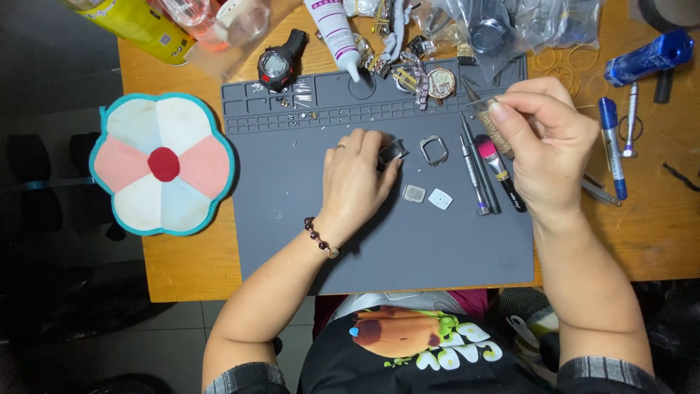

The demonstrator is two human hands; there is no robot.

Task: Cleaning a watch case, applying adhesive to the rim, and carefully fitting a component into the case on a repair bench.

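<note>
My left hand (356, 177) rests on the grey work mat (292, 211), its fingertips pinching a small dark watch part (392, 151). Just right of it lies a square metal watch bezel (434, 149). Two small square pieces, one grey (414, 193) and one white (440, 198), lie below the bezel. My right hand (543, 142) hovers over the mat's right side, fingers closed on thin metal tweezers (475, 99) whose tips point up and left. A small brush with a pink head (499, 169) lies partly under that hand.
Slim screwdrivers (474, 171) lie beside the brush. A black digital watch (278, 64), a white glue tube (334, 33), watch parts and plastic bags crowd the table's far edge. A flower-shaped pad (164, 164) overhangs the left edge. Blue pens (611, 146) lie on the right.
</note>
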